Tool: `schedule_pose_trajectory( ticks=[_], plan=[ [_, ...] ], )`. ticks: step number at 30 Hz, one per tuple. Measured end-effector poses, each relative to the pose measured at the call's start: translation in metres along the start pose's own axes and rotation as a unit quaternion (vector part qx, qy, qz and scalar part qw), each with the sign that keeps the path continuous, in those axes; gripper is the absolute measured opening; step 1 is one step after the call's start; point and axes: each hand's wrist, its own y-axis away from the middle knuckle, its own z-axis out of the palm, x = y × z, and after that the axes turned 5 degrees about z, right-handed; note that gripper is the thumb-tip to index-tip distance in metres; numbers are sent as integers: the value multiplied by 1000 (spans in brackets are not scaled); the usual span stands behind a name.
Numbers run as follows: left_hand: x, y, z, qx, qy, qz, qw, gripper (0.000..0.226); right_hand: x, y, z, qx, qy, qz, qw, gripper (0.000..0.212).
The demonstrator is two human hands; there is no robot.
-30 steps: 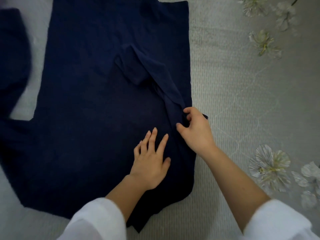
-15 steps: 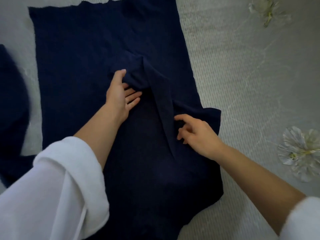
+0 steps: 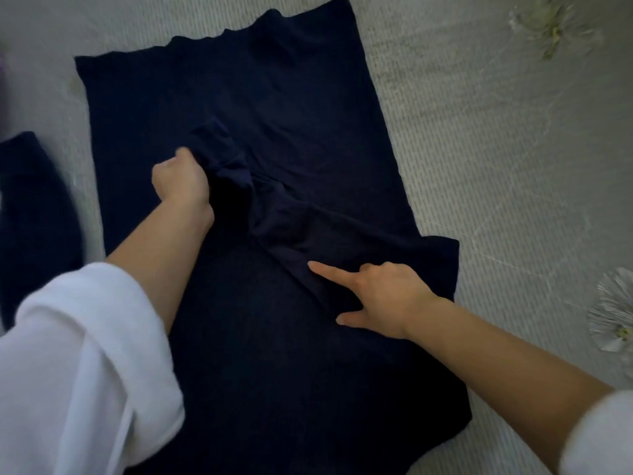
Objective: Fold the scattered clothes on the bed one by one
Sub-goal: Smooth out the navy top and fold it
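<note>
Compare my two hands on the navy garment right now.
The left hand is fisted around the bunched sleeve; the right hand lies flatter, index finger and thumb extended on the fabric. The left hand sits farther up the navy garment, the right hand lower, nearer the person. Both touch the same garment.

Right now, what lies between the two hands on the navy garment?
Head view: a bunched ridge of folded-in sleeve on the navy garment, gripped by the left hand, running to the right hand, forefinger straight.
</note>
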Motion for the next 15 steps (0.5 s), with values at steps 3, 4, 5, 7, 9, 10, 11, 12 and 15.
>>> schedule_pose_trajectory(
  ticks=[3,4,5,7,9,10,11,12,15],
  plan=[
    [-1,6,-3,-112,96,-35,988,37,-4,-7,-6,-27,11,-4,1000,86],
    [0,8,-4,-152,104,-36,982,47,-5,-9,-8,-32,13,-4,999,88],
    [-1,7,-4,-175,89,-27,980,54,-6,-10,-9,-32,18,-4,999,89],
    [0,5,-3,-158,29,-19,987,57,-6,-11,-10,-27,21,-2,999,90],
    [3,-1,-4,-133,5,-26,991,44,-7,-10,-9,-29,17,0,999,90],
    [7,-5,-5,-147,45,-42,987,33,-7,-10,-8,-28,11,1,1000,90],
    [14,-7,-7,-173,102,-51,978,24,-6,-8,-7,-26,5,0,1000,90],
    [24,-6,-9,-201,160,-50,965,24,-6,-6,-6,-18,-3,-2,1000,91],
    [45,-16,-21,-217,261,-18,940,26,0,0,-4,27,-55,3,998,91]
  ],
)
